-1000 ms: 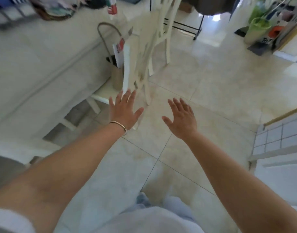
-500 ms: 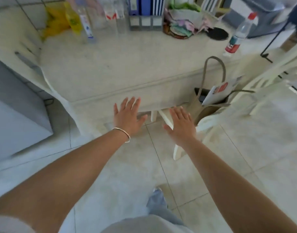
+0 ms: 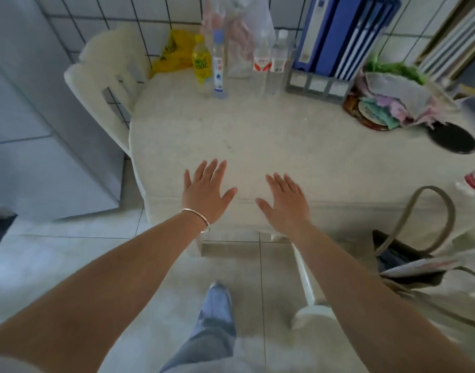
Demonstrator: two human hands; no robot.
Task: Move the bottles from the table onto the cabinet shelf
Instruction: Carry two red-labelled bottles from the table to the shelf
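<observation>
1. Reaching out over the near edge of the pale stone-topped table (image 3: 257,135), I hold my left hand (image 3: 204,191) flat, fingers straight and spread, gripping nothing.
2. My right hand (image 3: 286,199) hangs beside it, equally flat and holding nothing.
3. At the table's far edge stand the yellow plastic bottle (image 3: 202,66), the tall clear blue-capped bottle (image 3: 218,67), the clear red-labelled bottle (image 3: 262,66) and the clear white-capped bottle (image 3: 278,63).
4. Another red-labelled bottle (image 3: 474,181) lies at the table's right end.
5. Blue ring binders (image 3: 338,33) stand in a grey rack just right of the upright bottles.
</observation>
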